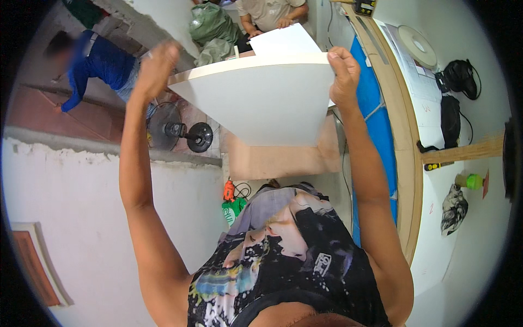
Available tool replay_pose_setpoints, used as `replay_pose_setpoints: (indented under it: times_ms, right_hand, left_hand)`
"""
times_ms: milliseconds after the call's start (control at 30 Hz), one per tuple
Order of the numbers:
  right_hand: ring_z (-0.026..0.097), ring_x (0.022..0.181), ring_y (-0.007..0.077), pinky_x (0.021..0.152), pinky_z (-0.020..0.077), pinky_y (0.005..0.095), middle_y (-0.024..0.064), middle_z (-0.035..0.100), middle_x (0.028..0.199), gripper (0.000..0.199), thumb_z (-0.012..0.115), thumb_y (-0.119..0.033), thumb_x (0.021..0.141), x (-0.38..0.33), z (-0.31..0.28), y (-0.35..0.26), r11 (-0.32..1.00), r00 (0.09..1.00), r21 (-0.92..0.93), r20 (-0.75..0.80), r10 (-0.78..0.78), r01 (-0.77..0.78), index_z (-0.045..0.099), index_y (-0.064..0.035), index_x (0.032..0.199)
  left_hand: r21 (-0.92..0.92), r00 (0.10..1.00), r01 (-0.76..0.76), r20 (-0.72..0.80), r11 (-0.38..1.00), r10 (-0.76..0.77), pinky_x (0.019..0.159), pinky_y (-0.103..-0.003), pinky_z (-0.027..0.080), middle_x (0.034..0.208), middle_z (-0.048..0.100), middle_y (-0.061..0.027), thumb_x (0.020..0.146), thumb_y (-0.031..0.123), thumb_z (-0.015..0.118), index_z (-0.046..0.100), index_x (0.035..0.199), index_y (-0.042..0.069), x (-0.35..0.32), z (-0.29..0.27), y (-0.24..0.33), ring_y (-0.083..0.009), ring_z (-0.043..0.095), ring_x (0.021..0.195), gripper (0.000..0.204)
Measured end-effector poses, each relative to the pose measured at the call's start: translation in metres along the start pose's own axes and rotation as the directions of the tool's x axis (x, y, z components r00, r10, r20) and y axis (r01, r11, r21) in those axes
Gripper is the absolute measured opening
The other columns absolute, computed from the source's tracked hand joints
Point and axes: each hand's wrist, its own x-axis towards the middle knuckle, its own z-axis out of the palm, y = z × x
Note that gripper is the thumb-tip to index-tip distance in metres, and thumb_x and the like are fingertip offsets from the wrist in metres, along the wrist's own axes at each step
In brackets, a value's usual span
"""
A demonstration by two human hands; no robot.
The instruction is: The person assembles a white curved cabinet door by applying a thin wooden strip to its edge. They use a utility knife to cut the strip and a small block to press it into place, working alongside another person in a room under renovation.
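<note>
A white panel [261,101] with a pale edge strip [250,68] is tilted up in front of me, above a brown board surface [283,161]. My right hand [344,76] is closed on its far right corner, the thumb and fingers pinching the edge. Beside the far left corner is my left hand [157,71], raised and smeared by motion; I cannot tell whether its fingers touch the panel. Behind the panel's far edge lies another white sheet [286,41], close to another person's hands [284,23].
To the left stands a black fan [180,131]; beyond it a person in blue [106,62] bends over a reddish-brown board [60,117]. An orange power tool [229,189] and green bag [233,210] lie low. A wood-edged bench [406,163] runs along the right.
</note>
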Motion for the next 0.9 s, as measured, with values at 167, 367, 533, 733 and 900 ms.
replay_pose_setpoints:
  times_ms: [167,367,533,733,900]
  right_hand:
    - [0.039,0.069,0.0029,0.067,0.0318,0.0196,-0.0052,0.049,0.073,0.011,0.059,-0.011,0.088,-0.002,-0.013,-0.007,0.997,0.999,-0.064,-0.024,-0.037,0.035,0.056,-0.0067,0.078]
    - [0.036,0.068,0.0026,0.065,0.0299,0.0191,-0.0051,0.048,0.073,0.012,0.058,-0.008,0.088,-0.002,-0.005,0.003,0.999,0.999,-0.010,0.002,-0.050,0.050,0.055,-0.0059,0.076]
    - [0.036,0.068,0.0025,0.064,0.0301,0.0195,-0.0053,0.047,0.072,0.013,0.057,-0.008,0.088,0.001,-0.012,-0.003,0.997,0.997,-0.042,-0.029,-0.069,0.068,0.055,-0.0062,0.076]
    - [0.036,0.068,0.0031,0.064,0.0306,0.0201,-0.0046,0.046,0.071,0.013,0.058,-0.007,0.088,-0.008,-0.008,-0.016,0.996,0.997,-0.039,-0.007,-0.081,0.081,0.053,-0.0066,0.075]
    - [0.036,0.067,0.0033,0.063,0.0304,0.0201,-0.0051,0.046,0.070,0.016,0.058,-0.007,0.088,-0.013,0.005,-0.009,0.996,0.996,-0.020,0.010,-0.086,0.086,0.052,-0.0068,0.073]
  left_hand:
    - [0.060,0.896,-0.116,-0.425,0.991,0.131,0.111,-0.058,0.010,0.148,0.033,-0.0185,0.103,0.042,0.017,0.040,0.143,0.019,0.043,-0.053,0.008,-0.0407,0.022,0.139,0.051]
    - [0.131,0.982,0.013,-0.188,0.991,0.012,0.112,-0.059,-0.001,0.156,0.014,-0.0176,0.101,0.047,0.015,0.027,0.149,0.020,0.032,0.020,0.058,-0.0417,0.002,0.143,0.056]
    - [0.053,0.883,-0.141,-0.444,0.989,0.150,0.112,-0.058,-0.006,0.158,0.006,-0.0122,0.101,0.050,0.011,0.018,0.152,0.022,0.073,-0.021,0.098,-0.0403,-0.001,0.144,0.059]
    - [0.277,0.923,-0.139,-0.312,0.951,0.225,0.112,-0.059,0.004,0.153,0.024,-0.0175,0.102,0.042,0.022,0.030,0.147,0.016,0.094,0.007,0.154,-0.0435,0.019,0.140,0.052]
    - [0.704,0.956,-0.074,-0.153,0.706,0.252,0.105,-0.068,0.016,0.143,0.032,-0.0306,0.094,0.048,0.044,0.047,0.135,0.010,0.085,0.044,0.204,-0.0530,0.019,0.136,0.056]
